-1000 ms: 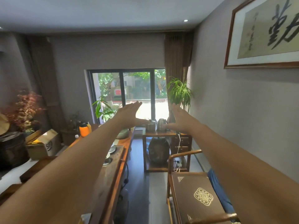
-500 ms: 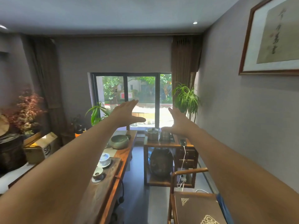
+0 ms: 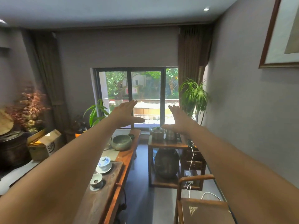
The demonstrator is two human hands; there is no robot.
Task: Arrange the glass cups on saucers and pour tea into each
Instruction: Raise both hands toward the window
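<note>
Wooden table point(image 3: 127, 157) bearing bowl point(image 3: 121, 142), teacups point(image 3: 104, 162)

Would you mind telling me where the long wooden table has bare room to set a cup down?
Bare wood shows on the long table between the green bowl and the blue-and-white cup, and nearer than the small white cup. Around both cups it is crowded.

Walls: grey, framed artwork point(image 3: 284, 34) on right.
Window point(image 3: 137, 97): dark-framed, daylight and trees outside, brown curtains point(image 3: 192, 50) beside.
Furniture: long wooden table point(image 3: 111, 191) left, side stand point(image 3: 169, 144), chair point(image 3: 199, 206).
Floor: dark.
</note>
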